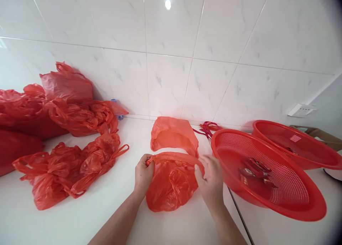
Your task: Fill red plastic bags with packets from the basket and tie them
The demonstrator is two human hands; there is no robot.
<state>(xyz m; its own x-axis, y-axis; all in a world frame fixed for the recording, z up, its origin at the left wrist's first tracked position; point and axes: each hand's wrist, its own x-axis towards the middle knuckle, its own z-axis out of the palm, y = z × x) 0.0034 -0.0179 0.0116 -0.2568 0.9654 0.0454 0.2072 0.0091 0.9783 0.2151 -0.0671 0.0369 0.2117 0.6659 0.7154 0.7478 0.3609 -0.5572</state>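
My left hand [144,173] is closed in a pinch on the upper left corner of a thin red plastic bag [173,184]. The bag lies spread out on the white tabletop, its top edge toward the wall. At the bag's upper right corner is my right hand [211,179], thumb and fingers apart, with the bag's edge between them. I see no firm grip there. Just beyond, another flattened red plastic bag [173,131] rests on the table against the tiled wall.
Filled red bags [69,88] are heaped at the left, with tied red bags [80,166] in front of them. At right stand a red colander [301,202] holding small dark red packets [256,170] and a second red basket [320,156]. Pink ribbon [208,127] lies by the wall.
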